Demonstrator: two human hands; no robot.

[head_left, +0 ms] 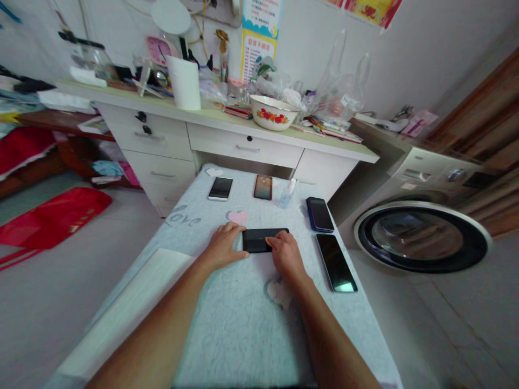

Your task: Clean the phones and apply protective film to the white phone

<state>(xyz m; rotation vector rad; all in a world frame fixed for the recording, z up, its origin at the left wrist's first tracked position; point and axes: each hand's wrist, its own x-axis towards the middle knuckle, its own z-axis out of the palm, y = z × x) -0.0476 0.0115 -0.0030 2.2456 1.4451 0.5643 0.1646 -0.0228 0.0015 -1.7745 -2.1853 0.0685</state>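
Observation:
A dark smartphone (256, 241) lies sideways on the cloth-covered table, screen up. My left hand (223, 246) grips its left end, fingers at the far edge and thumb at the near edge. Over the right half of the screen, my right hand (286, 251) is closed with its fingertips pressed down on the glass. Whatever those fingers may pinch is too small to make out. Beyond the phone stand a clear spray bottle (287, 194) and, lying flat, a brown-gold phone (263, 187) and a white-edged phone (221, 188).
To the right lie a phone in a purple-blue case (320, 214) and a larger phone (335, 263). A long white strip (130, 308) runs along the table's left side. Behind is a cluttered desk with a floral bowl (274, 113); a washing machine (421, 216) stands right.

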